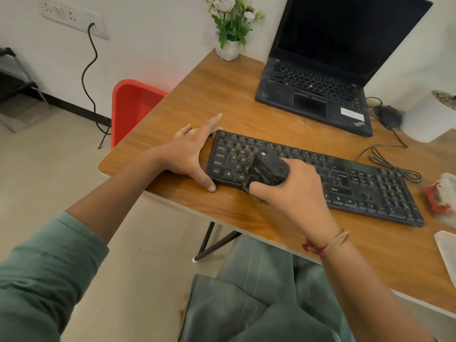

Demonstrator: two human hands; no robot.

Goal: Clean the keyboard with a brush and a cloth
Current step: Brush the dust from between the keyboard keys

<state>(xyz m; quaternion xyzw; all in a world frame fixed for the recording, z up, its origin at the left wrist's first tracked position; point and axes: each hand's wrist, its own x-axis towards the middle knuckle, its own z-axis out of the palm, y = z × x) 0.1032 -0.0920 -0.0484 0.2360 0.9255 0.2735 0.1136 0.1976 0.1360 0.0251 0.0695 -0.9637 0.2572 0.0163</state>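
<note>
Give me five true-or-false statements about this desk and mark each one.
1. The right hand grips a black brush over the keyboard. True.
2. The left hand holds a cloth. False: it holds nothing and rests open against the keyboard's left end.
3. The laptop has a lit screen. False: the screen is dark.
4. A flower pot stands left of the laptop. True.
5. The chair beside the desk is blue. False: it is red.

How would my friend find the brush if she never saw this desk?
Start at the wooden desk and find the long black keyboard near its front edge. Over its left keys, the right hand grips the brush. It is the only chunky black thing held in a hand.
</note>
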